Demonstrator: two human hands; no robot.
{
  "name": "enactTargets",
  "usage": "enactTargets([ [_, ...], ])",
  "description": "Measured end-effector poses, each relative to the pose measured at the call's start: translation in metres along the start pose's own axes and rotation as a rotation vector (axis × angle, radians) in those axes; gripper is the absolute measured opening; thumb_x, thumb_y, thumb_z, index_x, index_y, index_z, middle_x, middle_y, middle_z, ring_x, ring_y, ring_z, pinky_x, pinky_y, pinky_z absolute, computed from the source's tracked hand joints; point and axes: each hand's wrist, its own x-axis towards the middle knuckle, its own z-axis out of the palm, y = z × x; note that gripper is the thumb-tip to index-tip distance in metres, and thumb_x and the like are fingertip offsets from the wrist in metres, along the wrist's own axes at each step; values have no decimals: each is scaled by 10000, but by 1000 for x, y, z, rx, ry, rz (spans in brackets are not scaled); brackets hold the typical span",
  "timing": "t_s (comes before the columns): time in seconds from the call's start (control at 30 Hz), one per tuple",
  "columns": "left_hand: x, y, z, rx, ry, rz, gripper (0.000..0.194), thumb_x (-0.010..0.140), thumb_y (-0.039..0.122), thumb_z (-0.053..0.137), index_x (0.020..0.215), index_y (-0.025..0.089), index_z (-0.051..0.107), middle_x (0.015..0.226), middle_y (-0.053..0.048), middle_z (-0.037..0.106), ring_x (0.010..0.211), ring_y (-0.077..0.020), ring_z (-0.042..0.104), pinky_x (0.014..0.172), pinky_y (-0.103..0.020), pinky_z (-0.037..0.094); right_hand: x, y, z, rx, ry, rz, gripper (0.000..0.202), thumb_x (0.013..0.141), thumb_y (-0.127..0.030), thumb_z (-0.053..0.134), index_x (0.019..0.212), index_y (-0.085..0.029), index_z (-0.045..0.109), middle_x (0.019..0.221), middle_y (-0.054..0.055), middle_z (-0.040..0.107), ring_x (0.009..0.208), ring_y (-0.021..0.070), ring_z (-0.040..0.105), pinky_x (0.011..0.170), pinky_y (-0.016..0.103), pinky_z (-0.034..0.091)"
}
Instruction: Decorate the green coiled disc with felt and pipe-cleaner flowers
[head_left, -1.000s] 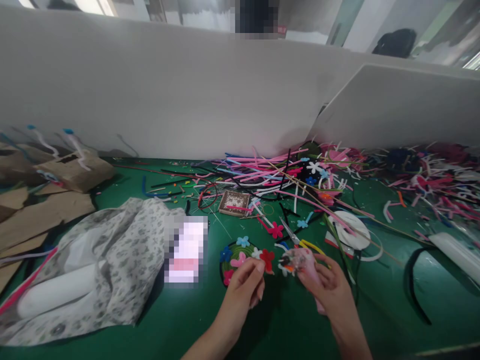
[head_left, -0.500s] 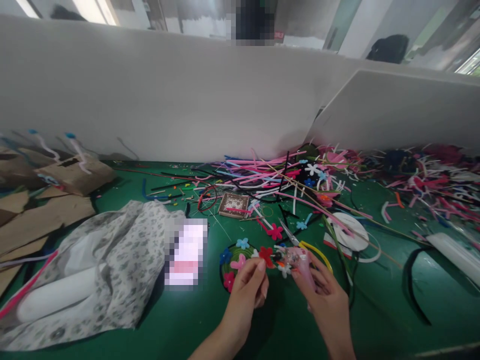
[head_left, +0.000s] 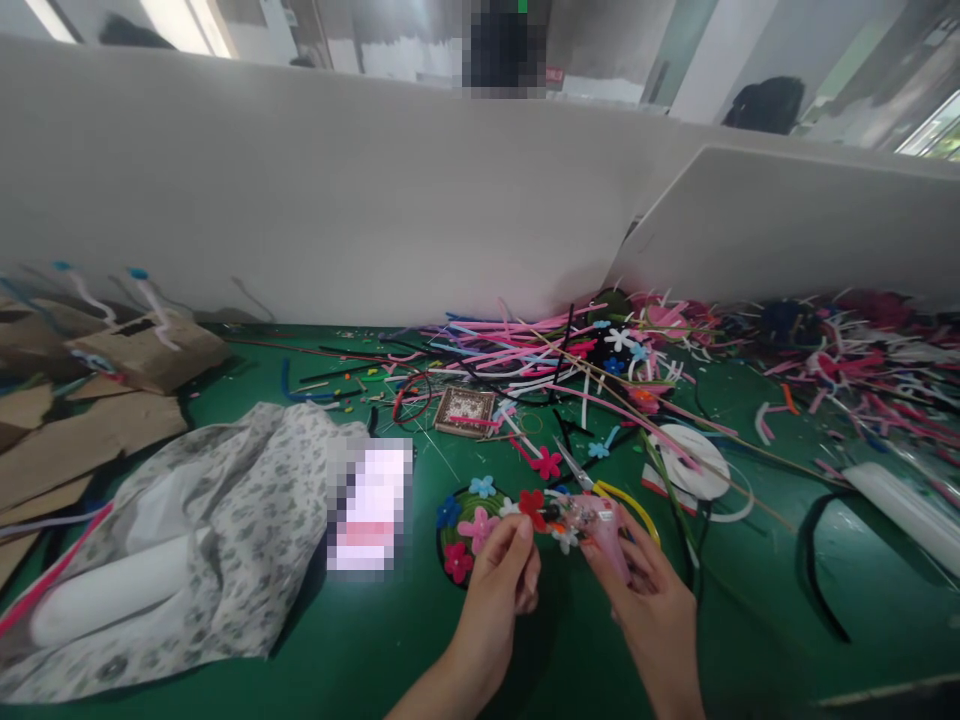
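Observation:
My left hand (head_left: 501, 580) pinches a red flower (head_left: 532, 508) between thumb and fingers, holding it up at the front middle. In my right hand (head_left: 643, 600) is a pink glue gun (head_left: 609, 530), its dark tip pointing left at the red flower. Whether the tip touches the flower, I cannot tell. Behind and left of my left hand lies a round green piece (head_left: 474, 502) with blue, pink and red flowers on it, partly hidden by that hand. Scissors (head_left: 574, 465) with blades open and a yellow handle rest just behind the glue gun.
A phone (head_left: 375, 505) and flowered cloth (head_left: 247, 540) lie left. Behind are a patterned square (head_left: 465, 411), a loose pink flower (head_left: 547, 462) and piled pipe cleaners (head_left: 517, 345). A white spool (head_left: 694, 462) sits right, cardboard (head_left: 67, 450) far left.
The view has shifted slightly. Both hands keep their holds, with the red flower and glue gun tip staying close together.

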Motion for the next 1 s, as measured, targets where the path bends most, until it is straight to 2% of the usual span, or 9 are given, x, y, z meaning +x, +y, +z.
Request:
enactTargets([
  [0.27, 1, -2, 1, 7, -1, -10, 542, 665, 661, 720, 808, 182, 512, 428, 129, 376, 363, -18, 187, 391, -180, 137, 2, 2, -3, -16, 19, 8, 848, 574, -540, 771, 1299, -142, 580, 951, 75, 752, 702, 218, 690, 396, 215, 469],
  [0.4, -1, -4, 2, -3, 1, -17, 539, 666, 658, 722, 797, 185, 499, 433, 130, 381, 361, -13, 174, 391, -181, 116, 3, 10, -4, -33, 60, 18, 861, 573, -571, 761, 1296, -136, 587, 1019, 97, 740, 825, 249, 705, 581, 245, 560],
  [0.5, -2, -4, 3, -5, -10, -16, 545, 657, 662, 726, 783, 184, 496, 431, 130, 376, 361, -11, 168, 390, -182, 106, 4, 14, -4, -58, 70, 4, 865, 577, -574, 758, 1308, -147, 580, 1026, 99, 740, 910, 272, 697, 682, 273, 574],
  [0.73, -3, -7, 3, -11, -28, -17, 526, 685, 654, 709, 752, 185, 480, 432, 129, 369, 366, -14, 165, 392, -183, 122, 4, 22, -7, -107, 95, -27, 868, 599, -611, 729, 1323, -160, 569, 1020, 103, 745, 847, 276, 709, 600, 281, 564],
  [1.0, -6, -6, 4, -16, -34, -15, 529, 677, 654, 716, 775, 183, 496, 426, 130, 366, 363, -15, 161, 392, -188, 105, 3, 28, -9, -253, 171, -146, 810, 659, -636, 663, 1310, -161, 582, 1028, 112, 745, 927, 294, 712, 717, 304, 566],
])
